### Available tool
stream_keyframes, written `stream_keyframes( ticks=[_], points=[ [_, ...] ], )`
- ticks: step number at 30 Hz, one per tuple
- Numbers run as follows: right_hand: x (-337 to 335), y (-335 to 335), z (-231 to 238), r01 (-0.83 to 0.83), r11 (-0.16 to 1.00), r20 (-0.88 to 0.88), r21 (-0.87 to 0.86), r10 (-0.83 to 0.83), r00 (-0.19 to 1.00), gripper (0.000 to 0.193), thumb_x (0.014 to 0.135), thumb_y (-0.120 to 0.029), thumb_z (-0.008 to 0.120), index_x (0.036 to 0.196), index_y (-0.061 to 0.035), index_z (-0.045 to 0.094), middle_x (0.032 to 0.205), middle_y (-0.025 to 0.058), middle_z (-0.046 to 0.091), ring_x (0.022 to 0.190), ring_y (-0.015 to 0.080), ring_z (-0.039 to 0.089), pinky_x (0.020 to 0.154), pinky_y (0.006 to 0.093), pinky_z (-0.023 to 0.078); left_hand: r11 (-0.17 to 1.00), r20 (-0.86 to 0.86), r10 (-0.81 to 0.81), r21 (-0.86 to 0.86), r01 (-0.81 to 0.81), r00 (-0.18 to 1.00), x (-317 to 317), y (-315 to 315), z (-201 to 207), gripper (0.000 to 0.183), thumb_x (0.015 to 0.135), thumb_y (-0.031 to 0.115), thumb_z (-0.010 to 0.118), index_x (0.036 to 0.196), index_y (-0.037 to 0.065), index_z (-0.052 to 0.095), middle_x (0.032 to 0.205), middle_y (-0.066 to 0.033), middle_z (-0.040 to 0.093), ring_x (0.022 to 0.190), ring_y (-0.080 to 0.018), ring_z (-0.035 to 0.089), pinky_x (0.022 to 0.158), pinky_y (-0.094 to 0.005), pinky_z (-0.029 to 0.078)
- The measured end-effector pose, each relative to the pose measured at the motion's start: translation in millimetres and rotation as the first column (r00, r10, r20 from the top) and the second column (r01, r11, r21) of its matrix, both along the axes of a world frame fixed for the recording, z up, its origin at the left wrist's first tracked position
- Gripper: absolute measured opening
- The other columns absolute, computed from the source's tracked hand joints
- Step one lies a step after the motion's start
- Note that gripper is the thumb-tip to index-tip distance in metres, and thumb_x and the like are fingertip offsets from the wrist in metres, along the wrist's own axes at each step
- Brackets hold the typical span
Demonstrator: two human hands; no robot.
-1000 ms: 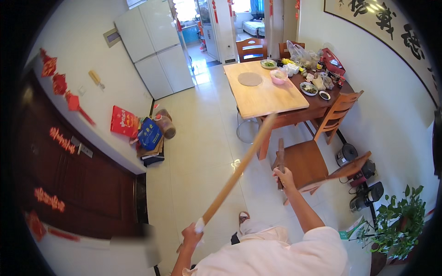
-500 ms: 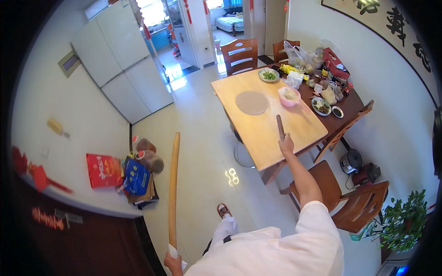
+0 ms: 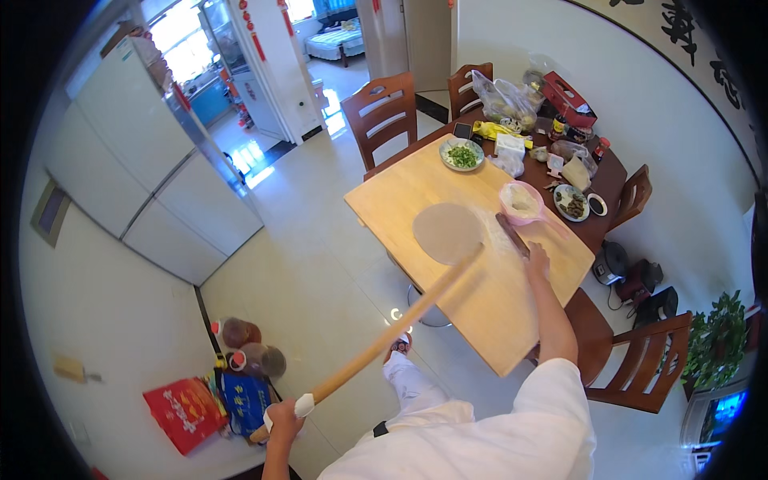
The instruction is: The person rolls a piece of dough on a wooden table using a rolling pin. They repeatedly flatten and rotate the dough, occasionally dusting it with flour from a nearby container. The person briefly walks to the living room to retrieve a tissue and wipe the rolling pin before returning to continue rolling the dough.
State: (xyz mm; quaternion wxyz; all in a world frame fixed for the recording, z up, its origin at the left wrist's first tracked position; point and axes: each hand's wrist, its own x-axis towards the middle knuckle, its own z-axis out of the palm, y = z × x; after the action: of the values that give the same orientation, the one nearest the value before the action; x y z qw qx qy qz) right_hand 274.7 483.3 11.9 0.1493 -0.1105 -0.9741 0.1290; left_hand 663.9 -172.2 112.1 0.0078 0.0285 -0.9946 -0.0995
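Observation:
My left hand (image 3: 284,420) is closed around the near end of a long wooden rolling pin (image 3: 384,342), with a crumpled white cloth or paper (image 3: 304,405) beside the fingers. The pin slants up to the right. Its far tip overlaps the near edge of a round, flat dough sheet (image 3: 444,232); whether they touch I cannot tell. My right hand (image 3: 538,262) grips the near end of a short dark rolling pin (image 3: 512,234), close to a pink bowl of flour (image 3: 522,200). Flour dusts the wooden board (image 3: 500,332) between the sheet and the short pin.
A plate of chopped greens (image 3: 462,155) sits at the board's far corner. Bags, bottles, a dish of food (image 3: 570,203) and a dark sauce bowl (image 3: 597,205) crowd the brown table. Chairs (image 3: 640,360) surround it. Bags (image 3: 184,414) and jugs (image 3: 262,362) stand by the left wall.
The long rolling pin has swung from over the floor to over the board. My right hand has moved the short rolling pin near the pink bowl. My view has shifted.

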Motion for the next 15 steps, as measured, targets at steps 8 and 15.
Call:
stream_keyframes(
  ticks=[8, 15],
  points=[
    [49.6, -148.7, 110.1, -0.522, 0.849, -0.212, -0.083, 0.497, 0.841, 0.047, 0.072, -0.018, 0.077, 0.115, -0.0049, 0.063, 0.121, 0.0162, 0.063, 0.112, 0.035, 0.057, 0.101, 0.0462, 0.041, 0.921, 0.078, -0.38, -0.055, 0.385, 0.922, -217.2, -61.1, 1.3, 0.029, 0.062, 0.016, 0.078, 0.08, 0.012, 0.056, 0.068, -0.0126, 0.064, 0.062, -0.0366, 0.063, 0.058, -0.0475, 0.046],
    [49.5, -229.5, 151.6, -0.585, 0.797, 0.234, -0.153, 0.604, 0.762, 0.034, 0.073, -0.028, 0.074, 0.098, -0.0092, 0.061, 0.088, 0.0081, 0.062, 0.087, 0.0284, 0.062, 0.074, 0.0425, 0.049, 0.616, -0.007, -0.787, 0.017, 0.787, 0.616, -435.3, -0.5, 38.2, 0.03, 0.061, 0.014, 0.076, 0.08, 0.013, 0.053, 0.072, -0.0084, 0.062, 0.064, -0.0318, 0.063, 0.058, -0.0446, 0.047]
  ],
)
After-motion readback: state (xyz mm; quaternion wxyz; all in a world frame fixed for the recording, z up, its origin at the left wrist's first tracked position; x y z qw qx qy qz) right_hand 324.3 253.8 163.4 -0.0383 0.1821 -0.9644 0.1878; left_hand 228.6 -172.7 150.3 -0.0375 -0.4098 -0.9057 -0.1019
